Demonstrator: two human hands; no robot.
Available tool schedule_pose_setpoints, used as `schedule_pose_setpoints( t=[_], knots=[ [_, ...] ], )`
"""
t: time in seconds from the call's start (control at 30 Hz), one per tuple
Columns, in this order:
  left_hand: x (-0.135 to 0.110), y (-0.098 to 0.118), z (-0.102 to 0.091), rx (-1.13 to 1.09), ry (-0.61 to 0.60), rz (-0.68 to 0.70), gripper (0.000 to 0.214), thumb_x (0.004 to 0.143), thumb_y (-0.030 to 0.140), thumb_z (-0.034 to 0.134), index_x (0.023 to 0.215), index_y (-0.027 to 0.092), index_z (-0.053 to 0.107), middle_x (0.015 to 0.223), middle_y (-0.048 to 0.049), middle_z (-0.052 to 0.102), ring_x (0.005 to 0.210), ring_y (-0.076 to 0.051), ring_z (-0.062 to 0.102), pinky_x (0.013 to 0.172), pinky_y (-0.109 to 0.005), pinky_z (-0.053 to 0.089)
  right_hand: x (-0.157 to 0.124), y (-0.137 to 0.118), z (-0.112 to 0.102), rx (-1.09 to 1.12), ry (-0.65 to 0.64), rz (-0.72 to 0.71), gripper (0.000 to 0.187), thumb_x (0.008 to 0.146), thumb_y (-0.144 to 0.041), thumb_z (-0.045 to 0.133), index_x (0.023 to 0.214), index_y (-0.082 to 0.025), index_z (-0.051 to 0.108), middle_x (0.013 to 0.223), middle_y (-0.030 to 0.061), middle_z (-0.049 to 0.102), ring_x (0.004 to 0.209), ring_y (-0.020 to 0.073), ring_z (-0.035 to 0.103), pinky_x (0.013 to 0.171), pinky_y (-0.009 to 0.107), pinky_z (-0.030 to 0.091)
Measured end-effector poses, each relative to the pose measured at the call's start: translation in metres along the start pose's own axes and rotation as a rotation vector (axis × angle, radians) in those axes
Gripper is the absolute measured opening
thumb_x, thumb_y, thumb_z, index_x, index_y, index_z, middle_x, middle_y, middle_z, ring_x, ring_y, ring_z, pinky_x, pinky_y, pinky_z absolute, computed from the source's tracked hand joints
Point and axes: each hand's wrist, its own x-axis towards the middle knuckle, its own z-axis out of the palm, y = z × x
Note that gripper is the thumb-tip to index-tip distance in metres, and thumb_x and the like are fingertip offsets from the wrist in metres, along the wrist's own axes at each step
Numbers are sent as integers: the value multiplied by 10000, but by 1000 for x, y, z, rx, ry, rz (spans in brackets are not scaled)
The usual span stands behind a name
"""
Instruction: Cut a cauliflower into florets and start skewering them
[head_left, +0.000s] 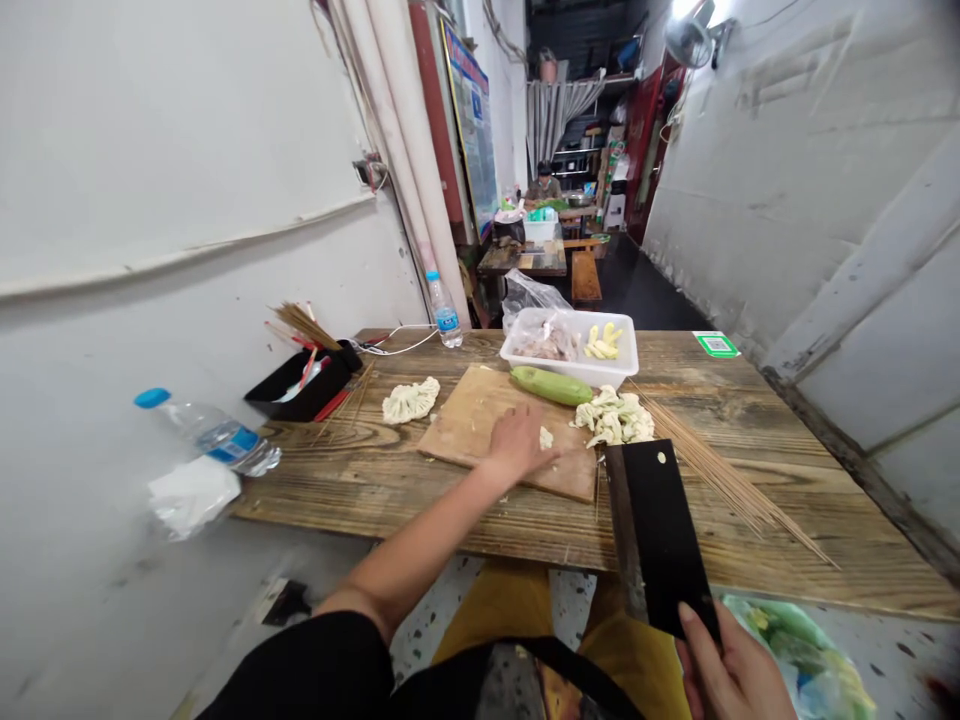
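Observation:
My left hand (519, 440) lies over the wooden cutting board (465, 415) with its fingers stretched out and thumb apart. A small cauliflower piece (546, 438) sits on the board beside its thumb. My right hand (739, 665) grips a dark, broad-bladed cleaver (660, 530), held near the table's front edge and away from the board. A pile of cut cauliflower (616, 415) rests by the board's right side. One larger cauliflower chunk (411, 401) lies to the left of the board. Across the board's far edge is a green, long squash-like vegetable (551, 385).
Behind the board stands a white plastic tub (622, 365) with bagged meat and yellow pieces. Thin wooden skewers (720, 465) spread to the right. A black box (304, 390) and water bottles (446, 315) are on the left. A person (544, 185) sits far back.

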Motion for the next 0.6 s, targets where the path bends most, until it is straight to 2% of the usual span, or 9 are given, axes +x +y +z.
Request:
schedule_pose_setpoints(
  t=[0.07,0.17,0.27,0.37,0.43,0.5,0.6],
  knots=[
    [-22,-4,16,45,43,-37,636,620,485,768,1110,134,565,1063,-158,585,1007,-305,558,879,-394,450,2,-3,1,-28,-1,-29,382,807,-617,463,838,-236,460,456,-76,450,364,139,480,381,242,373],
    [-29,-21,30,-62,15,-21,469,746,321,683,1150,136,533,1091,-129,583,1031,-245,560,897,-349,457,8,-10,2,-148,-58,-80,382,842,-606,388,866,-232,465,458,-66,470,348,151,488,382,253,376],
    [-15,-46,25,-204,-82,92,423,758,122,581,1179,140,537,1153,-108,600,1088,-208,555,965,-321,435,14,-20,4,-329,-68,-194,376,880,-544,325,929,-213,497,509,-20,548,399,179,545,419,272,387],
    [-4,-66,12,-269,-175,202,540,681,3,527,1201,146,551,1260,-96,580,1178,-198,524,1045,-317,385,23,-31,9,-525,-69,-308,354,904,-435,283,936,-188,534,673,67,659,612,224,654,552,292,434],
    [-3,-72,9,-318,-170,241,578,677,10,535,1236,157,539,1317,-88,551,1218,-194,504,1074,-321,363,29,-40,15,-626,-91,-339,344,914,-365,261,921,-179,551,745,89,682,713,234,671,629,298,436],
    [-5,-70,12,-356,-109,238,516,714,83,586,1224,161,557,1303,-86,567,1210,-200,515,1073,-331,369,36,-49,22,-709,-123,-338,334,921,-314,259,915,-170,561,773,98,688,747,235,669,654,296,422],
    [-6,-63,22,-371,-38,130,360,764,179,626,1123,162,630,1186,-86,646,1130,-214,575,1027,-341,418,48,-65,30,-807,-138,-326,320,931,-257,270,960,-138,565,812,132,690,802,247,663,675,295,403]
  ],
)
